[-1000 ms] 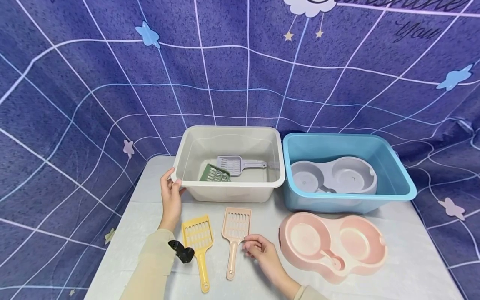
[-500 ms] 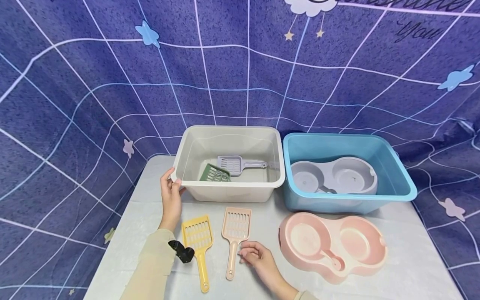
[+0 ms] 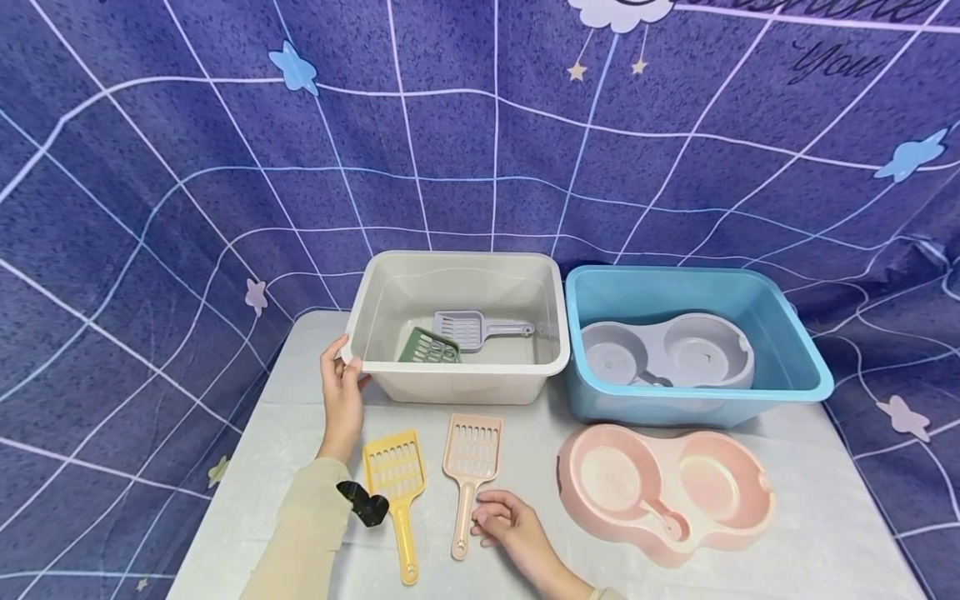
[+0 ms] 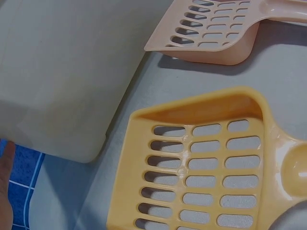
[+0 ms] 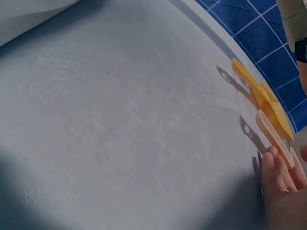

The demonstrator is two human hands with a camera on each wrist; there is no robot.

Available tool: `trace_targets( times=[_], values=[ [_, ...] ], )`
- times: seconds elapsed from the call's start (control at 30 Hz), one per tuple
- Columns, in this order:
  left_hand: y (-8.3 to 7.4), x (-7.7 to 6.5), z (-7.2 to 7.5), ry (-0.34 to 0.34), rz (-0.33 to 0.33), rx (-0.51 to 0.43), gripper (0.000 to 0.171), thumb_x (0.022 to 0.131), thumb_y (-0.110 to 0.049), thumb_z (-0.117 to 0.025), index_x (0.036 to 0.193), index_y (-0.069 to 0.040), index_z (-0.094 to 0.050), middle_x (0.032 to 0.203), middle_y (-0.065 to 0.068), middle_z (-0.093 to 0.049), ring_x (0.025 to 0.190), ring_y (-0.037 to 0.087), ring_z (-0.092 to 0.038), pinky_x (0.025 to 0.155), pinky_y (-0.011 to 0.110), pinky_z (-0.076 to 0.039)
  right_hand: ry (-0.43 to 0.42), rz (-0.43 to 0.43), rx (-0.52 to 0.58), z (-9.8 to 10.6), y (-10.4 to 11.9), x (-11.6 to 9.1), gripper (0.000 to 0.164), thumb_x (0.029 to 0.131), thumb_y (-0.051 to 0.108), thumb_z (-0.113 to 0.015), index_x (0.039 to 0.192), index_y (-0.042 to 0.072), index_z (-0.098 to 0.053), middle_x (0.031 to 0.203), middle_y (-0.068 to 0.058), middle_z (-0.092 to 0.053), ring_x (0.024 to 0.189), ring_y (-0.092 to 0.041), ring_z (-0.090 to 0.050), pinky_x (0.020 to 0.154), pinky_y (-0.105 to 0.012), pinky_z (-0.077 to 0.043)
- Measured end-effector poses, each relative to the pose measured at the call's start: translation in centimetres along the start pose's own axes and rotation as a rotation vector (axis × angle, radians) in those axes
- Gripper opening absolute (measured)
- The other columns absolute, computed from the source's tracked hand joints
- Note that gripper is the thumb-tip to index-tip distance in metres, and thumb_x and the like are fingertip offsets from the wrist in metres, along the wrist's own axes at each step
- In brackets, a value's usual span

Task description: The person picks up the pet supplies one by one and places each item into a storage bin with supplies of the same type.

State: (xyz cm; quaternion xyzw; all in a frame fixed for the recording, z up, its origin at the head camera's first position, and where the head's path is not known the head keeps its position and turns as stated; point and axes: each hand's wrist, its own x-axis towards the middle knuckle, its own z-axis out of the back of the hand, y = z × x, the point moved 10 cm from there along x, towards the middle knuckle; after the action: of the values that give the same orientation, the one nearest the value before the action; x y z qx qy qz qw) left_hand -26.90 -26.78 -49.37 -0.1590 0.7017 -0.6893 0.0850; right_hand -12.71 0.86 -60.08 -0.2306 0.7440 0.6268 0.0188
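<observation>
Left hand (image 3: 343, 412) unchanged, gripping grey bin (image 3: 457, 387) at front left corner of rim. Yellow scoop (image 3: 402, 504) untouched on surface (image 3: 288, 400). Peach scoop (image 3: 467, 483) unmoved in front of bin. Right hand (image 3: 521, 537) has shifted from scoop's neck to beside handle, fingers loosely bent; contact unclear. Apparently no grasp, scoop not taken up.

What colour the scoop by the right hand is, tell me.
Pale peach-pink. The scoop by the right hand shows best in the head view.

4 slotted scoops (image 3: 401, 506) (image 3: 468, 485) (image 3: 482, 333) (image 3: 431, 347), 2 rect. bins (image 3: 457, 386) (image 3: 630, 406), 2 dbl. bowls (image 3: 656, 343) (image 3: 671, 477), 2 hands (image 3: 344, 406) (image 3: 519, 535) & 1 tbl. (image 3: 294, 433) are in view.
</observation>
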Motion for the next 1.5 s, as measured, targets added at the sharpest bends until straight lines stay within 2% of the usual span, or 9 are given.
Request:
trace_targets(
  times=[0.13, 0.27, 0.4, 0.57, 0.9, 1.0, 1.23, 1.5],
  values=[
    [0.1, 0.0, 0.0, -0.001, -0.006, 0.004, 0.048, 0.105, -0.009, -0.034, 0.152, -0.014, -0.027, 0.144, 0.014, -0.041, 0.120, 0.015, -0.048, 0.108, 0.049, -0.039, 0.035, -0.013, -0.014, -0.5, -0.2, -0.2, 0.040, 0.094, 0.002, -0.060, 0.128, -0.015, -0.049, 0.095, -0.009, -0.067, 0.084, -0.018, -0.067, 0.068, -0.026, -0.058],
    [0.2, -0.1, 0.0, -0.003, -0.015, 0.000, 0.048, 0.106, -0.012, -0.035, 0.153, -0.017, -0.027, 0.144, 0.012, -0.041, 0.121, 0.016, -0.048, 0.108, 0.047, -0.039, 0.063, -0.014, -0.020, -1.1, -0.3, -0.4, 0.044, 0.093, 0.002, -0.060, 0.130, -0.017, -0.046, 0.098, -0.014, -0.068, 0.083, -0.018, -0.066, 0.068, -0.029, -0.059],
    [0.0, -0.1, -0.1, -0.003, -0.024, -0.005, 0.047, 0.106, -0.014, -0.035, 0.152, -0.019, -0.028, 0.145, 0.013, -0.040, 0.122, 0.017, -0.047, 0.108, 0.047, -0.039, 0.047, -0.024, -0.023, -1.3, -0.3, -0.4, 0.051, 0.093, 0.004, -0.062, 0.134, -0.019, -0.042, 0.102, -0.019, -0.069, 0.084, -0.019, -0.067, 0.070, -0.032, -0.060],
    [-0.2, -0.1, -0.2, 0.003, -0.036, -0.015, 0.046, 0.107, -0.015, -0.035, 0.152, -0.018, -0.028, 0.143, 0.015, -0.041, 0.121, 0.017, -0.047, 0.109, 0.050, -0.038, 0.023, -0.045, -0.037, -1.3, -0.4, -0.2, 0.058, 0.092, 0.004, -0.064, 0.138, -0.019, -0.037, 0.102, -0.017, -0.069, 0.084, -0.019, -0.067, 0.072, -0.034, -0.060],
    [0.1, 0.0, -0.1, 0.004, -0.028, -0.007, 0.047, 0.106, -0.013, -0.035, 0.152, -0.018, -0.027, 0.139, 0.016, -0.042, 0.119, 0.017, -0.048, 0.109, 0.051, -0.038, -0.001, -0.053, -0.082, -1.2, -0.2, 0.0, 0.064, 0.089, 0.007, -0.067, 0.140, -0.016, -0.036, 0.088, -0.003, -0.066, 0.066, -0.011, -0.059, 0.058, -0.021, -0.053],
    [-0.4, -0.2, -0.2, 0.006, -0.024, -0.004, 0.048, 0.106, -0.011, -0.035, 0.153, -0.016, -0.027, 0.139, 0.017, -0.042, 0.118, 0.016, -0.048, 0.109, 0.051, -0.038, -0.008, -0.039, -0.083, -1.0, -0.2, 0.1, 0.064, 0.087, 0.005, -0.068, 0.139, -0.016, -0.037, 0.085, -0.002, -0.064, 0.067, -0.009, -0.057, 0.059, -0.019, -0.051],
    [-2.9, -1.3, -0.7, 0.015, -0.025, 0.018, 0.048, 0.104, -0.009, -0.034, 0.151, -0.008, -0.026, 0.141, 0.029, -0.037, 0.114, 0.015, -0.049, 0.107, 0.057, -0.037, 0.015, -0.003, -0.089, -0.6, -0.1, 0.3, 0.067, 0.084, -0.001, -0.072, 0.139, -0.016, -0.038, 0.087, -0.003, -0.063, 0.069, -0.009, -0.057, 0.059, -0.014, -0.047],
    [-3.2, -1.4, -0.8, 0.015, -0.025, 0.016, 0.048, 0.104, -0.009, -0.034, 0.152, -0.008, -0.026, 0.142, 0.028, -0.037, 0.115, 0.014, -0.049, 0.108, 0.057, -0.037, 0.048, 0.028, -0.045, -0.8, 0.4, -0.1, 0.069, 0.083, -0.003, -0.074, 0.139, -0.017, -0.036, 0.088, -0.005, -0.064, 0.069, -0.007, -0.057, 0.060, -0.013, -0.047]
  ],
)
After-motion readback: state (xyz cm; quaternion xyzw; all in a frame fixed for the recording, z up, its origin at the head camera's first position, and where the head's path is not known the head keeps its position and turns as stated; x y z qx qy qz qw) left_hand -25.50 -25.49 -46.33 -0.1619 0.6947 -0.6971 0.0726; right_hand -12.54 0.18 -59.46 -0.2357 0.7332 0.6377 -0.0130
